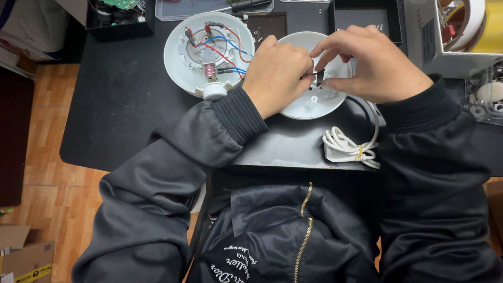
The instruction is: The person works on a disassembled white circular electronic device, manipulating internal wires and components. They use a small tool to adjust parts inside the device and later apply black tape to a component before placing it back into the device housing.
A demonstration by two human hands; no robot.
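Note:
My left hand (276,73) and my right hand (374,63) meet over a white round plastic shell (309,105) on the black table mat (120,105). Together they pinch a small dark part (319,77) between their fingertips, just above the shell. To the left lies a second white round shell (181,63), open side up, with red and blue wires (222,50) and a small coil inside. Both arms wear black jacket sleeves.
A bundled white power cord (348,147) lies at the mat's front edge, right of centre. A black box (367,18) and a black tray with a green circuit board (120,15) stand at the back. White bins of parts (456,42) sit at the right. Wooden floor and a cardboard box (26,254) are at the left.

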